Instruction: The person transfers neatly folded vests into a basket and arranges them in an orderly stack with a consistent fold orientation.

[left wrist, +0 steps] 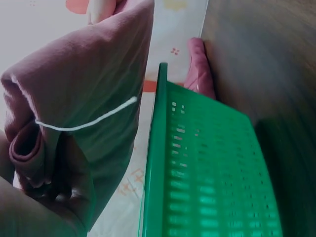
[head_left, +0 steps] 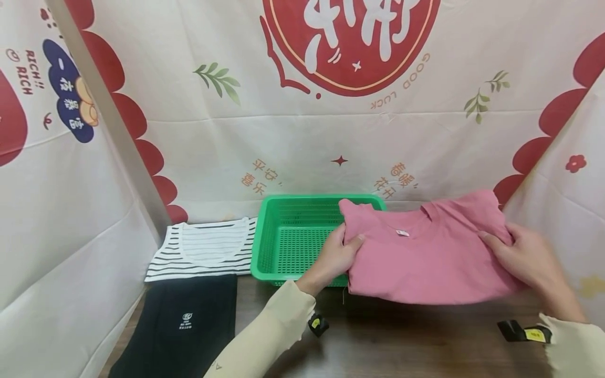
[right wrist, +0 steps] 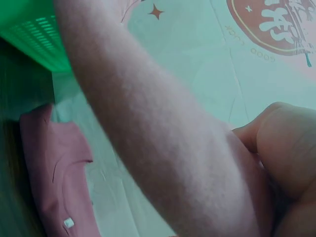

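Observation:
A folded pink garment (head_left: 425, 268) is held up between both hands, partly in front of a green basket (head_left: 262, 236). The left hand (head_left: 337, 254) grips its left edge, thumb on the near side; in the left wrist view the fingers curl round the cloth (left wrist: 94, 74) and a white thread crosses it. At the right edge the right hand (head_left: 527, 257) pinches the cloth with its thumb in front. Both wrist views show another pink garment (left wrist: 199, 66) (right wrist: 59, 173) lying beyond the basket; in the head view the two pinks overlap and their border is unclear.
Left of the basket lies a striped black-and-white garment (head_left: 208, 247), with a folded black garment (head_left: 189, 310) nearer on the wooden table (head_left: 378, 341). Printed cloth walls (head_left: 302, 142) stand behind and at both sides. Black straps with yellow labels are at both wrists.

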The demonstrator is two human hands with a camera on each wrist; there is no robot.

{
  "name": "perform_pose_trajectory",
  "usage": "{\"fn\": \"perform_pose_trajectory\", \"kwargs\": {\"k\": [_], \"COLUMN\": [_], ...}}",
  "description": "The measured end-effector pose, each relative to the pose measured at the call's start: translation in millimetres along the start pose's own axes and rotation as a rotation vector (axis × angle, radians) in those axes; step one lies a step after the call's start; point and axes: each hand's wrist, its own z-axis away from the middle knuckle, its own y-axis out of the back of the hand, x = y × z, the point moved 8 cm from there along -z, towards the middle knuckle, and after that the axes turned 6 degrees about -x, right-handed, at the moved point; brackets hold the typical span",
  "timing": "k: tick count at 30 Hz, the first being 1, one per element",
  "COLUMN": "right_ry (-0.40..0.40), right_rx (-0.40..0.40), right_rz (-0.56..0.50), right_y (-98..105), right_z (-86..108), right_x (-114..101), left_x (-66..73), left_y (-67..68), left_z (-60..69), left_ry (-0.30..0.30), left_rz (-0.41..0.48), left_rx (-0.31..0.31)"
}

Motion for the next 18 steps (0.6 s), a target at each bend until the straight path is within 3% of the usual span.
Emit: {"fn": "perform_pose_trajectory", "kwargs": {"k": [6, 18], "right_ry": [0.024, 0.034], "right_rx": [0.002, -0.015], "right_rz": [-0.019, -0.007], "right_y": [-6, -30], "right_z": [-8.2, -29.4], "right_x": [-13, -38], "left_x": [1.0, 1.2], "left_y": [15.7, 54.6], "left_z": [3.8, 11.6], "left_ry": [0.005, 0.039], "left_rz": [-0.001, -0.081], "left_rx": [0.004, 0.074]}}
